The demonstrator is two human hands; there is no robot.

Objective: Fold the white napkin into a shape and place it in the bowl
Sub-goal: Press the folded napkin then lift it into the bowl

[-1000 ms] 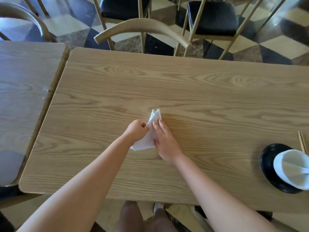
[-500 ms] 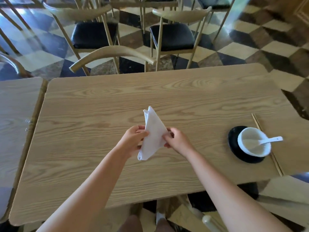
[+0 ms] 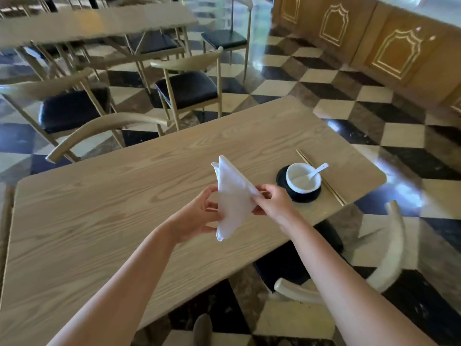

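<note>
The white napkin (image 3: 233, 199) is folded into a tall pointed triangle and held upright in the air above the wooden table (image 3: 104, 211). My left hand (image 3: 197, 214) pinches its left edge and my right hand (image 3: 273, 203) pinches its right edge. The white bowl (image 3: 303, 181) stands on a black saucer (image 3: 303, 196) to the right of my hands, near the table's right end. A white spoon (image 3: 318, 170) lies in the bowl, its handle over the rim.
A pair of chopsticks (image 3: 331, 189) lies just right of the saucer. Wooden chairs with black seats (image 3: 185, 88) stand beyond the table, and a chair back (image 3: 391, 248) curves at the near right. Checkered floor surrounds the table.
The napkin went from lying pressed on the table to being lifted and held up between both hands. My view has swung right, bringing the bowl closer to centre.
</note>
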